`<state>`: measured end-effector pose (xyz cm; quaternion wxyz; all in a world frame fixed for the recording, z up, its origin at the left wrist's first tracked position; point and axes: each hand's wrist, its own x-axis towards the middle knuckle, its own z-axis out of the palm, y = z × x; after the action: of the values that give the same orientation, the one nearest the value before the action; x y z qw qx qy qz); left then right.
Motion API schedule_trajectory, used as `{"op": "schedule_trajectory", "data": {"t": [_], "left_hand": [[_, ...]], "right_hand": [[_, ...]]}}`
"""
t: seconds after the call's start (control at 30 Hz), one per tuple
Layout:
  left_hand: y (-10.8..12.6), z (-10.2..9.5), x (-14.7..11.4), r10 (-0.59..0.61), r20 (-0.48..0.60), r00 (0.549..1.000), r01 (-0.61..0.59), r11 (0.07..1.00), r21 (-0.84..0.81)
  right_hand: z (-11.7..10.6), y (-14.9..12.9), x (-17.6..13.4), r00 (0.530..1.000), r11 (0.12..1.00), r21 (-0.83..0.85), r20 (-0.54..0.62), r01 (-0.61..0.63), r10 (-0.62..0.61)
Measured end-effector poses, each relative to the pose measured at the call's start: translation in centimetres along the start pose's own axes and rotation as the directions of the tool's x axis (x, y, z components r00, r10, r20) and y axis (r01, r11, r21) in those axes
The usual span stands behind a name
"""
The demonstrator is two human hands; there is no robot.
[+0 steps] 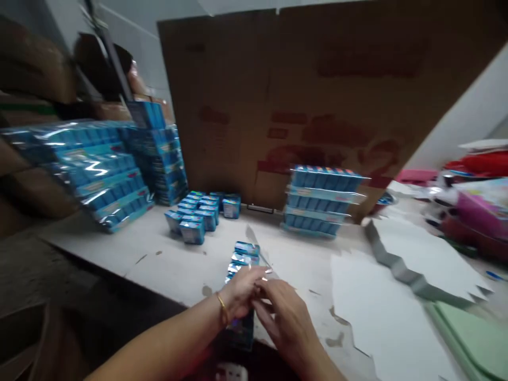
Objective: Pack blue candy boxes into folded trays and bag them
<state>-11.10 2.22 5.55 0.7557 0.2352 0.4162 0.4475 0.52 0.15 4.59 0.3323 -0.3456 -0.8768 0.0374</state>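
The cardboard point(238, 74) stands in dim shade; left of it, plastic wrap point(95, 166) shows glare; right, a red thing point(484, 165) is blurred.

Dim light, pale wall point(482, 103) past two o'clock, dark floor point(32, 267) past eight, stained white table point(304, 259) around six

2 grips point(243, 290) point(289, 313), 1 bracelet point(223, 308)
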Motion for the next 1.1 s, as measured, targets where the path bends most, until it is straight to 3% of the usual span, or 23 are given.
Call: {"op": "schedule_trajectory", "data": {"t": [0.1, 0.2, 0.3, 0.37, 0.4, 0.47, 0.57, 0.63, 0.7, 0.77, 0.9, 1.0, 1.1], "left_hand": [[1.4, -2.4, -0.7, -0.006, -0.063, 0.998, 0.003, 0.999, -0.049], [2.6, -3.9, -1.4, -0.002, -0.078, 0.997, 0.0, 1.0, -0.028], [3.2, -5.0, -2.1, 0.077, -0.094, 0.993, -0.069, 0.994, 0.083], [3.4, -5.8, -2.9, 0.242, -0.153, 0.958, -0.203, 0.951, 0.233], [3.5, -6.2, -3.4, 0.362, -0.161, 0.918, -0.291, 0.893, 0.343], [3.6, -7.0, -4.5, 0.573, -0.073, 0.817, -0.425, 0.682, 0.596], [3.7, -7.6, -5.9, 0.669, 0.112, 0.735, -0.433, 0.335, 0.837], [3.8, -7.8, -6.3, 0.713, 0.122, 0.691, -0.413, 0.251, 0.875], [4.0, -8.0, -6.7, 0.757, 0.108, 0.644, -0.423, 0.235, 0.875], [4.1, -8.2, -7.1, 0.77, 0.109, 0.629, -0.419, 0.218, 0.881], [4.2, -8.5, -8.0, 0.76, 0.096, 0.643, -0.368, 0.197, 0.909], [4.4, -8.6, -8.4, 0.745, 0.125, 0.655, -0.423, 0.224, 0.878], [5.0, -8.8, -8.4, 0.74, 0.184, 0.647, -0.453, 0.179, 0.874]], "right_hand": [[1.3, -0.4, -1.0, 0.982, 0.978, -0.177, -0.137, 0.108, -0.133], [1.8, 0.0, -0.9, 0.962, 0.937, -0.303, -0.15, 0.175, -0.229], [2.0, 0.3, 0.3, 0.975, 0.941, -0.289, -0.082, 0.174, -0.205], [2.1, 0.5, 1.4, 0.989, 0.961, -0.253, -0.069, 0.107, -0.129], [2.2, 0.5, 2.0, 0.994, 0.969, -0.237, -0.071, 0.066, -0.085], [2.4, 0.3, 3.2, 0.996, 0.979, -0.205, -0.083, 0.017, -0.035], [2.7, -0.5, 4.7, 0.995, 0.983, -0.177, -0.089, 0.038, -0.054], [3.0, -1.1, 5.5, 0.993, 0.987, -0.138, -0.067, 0.087, -0.097], [3.3, -1.7, 6.1, 0.994, 0.995, -0.043, -0.051, 0.091, -0.093], [3.5, -2.0, 6.5, 0.999, 0.996, 0.089, -0.04, 0.027, -0.024], [3.4, -2.3, 7.1, 0.99, 0.929, 0.346, 0.081, -0.133, 0.111], [2.8, -2.4, 7.4, 0.973, 0.859, 0.465, 0.178, -0.215, 0.148], [2.1, -2.0, 7.6, 0.951, 0.797, 0.532, 0.258, -0.288, 0.171]]}}
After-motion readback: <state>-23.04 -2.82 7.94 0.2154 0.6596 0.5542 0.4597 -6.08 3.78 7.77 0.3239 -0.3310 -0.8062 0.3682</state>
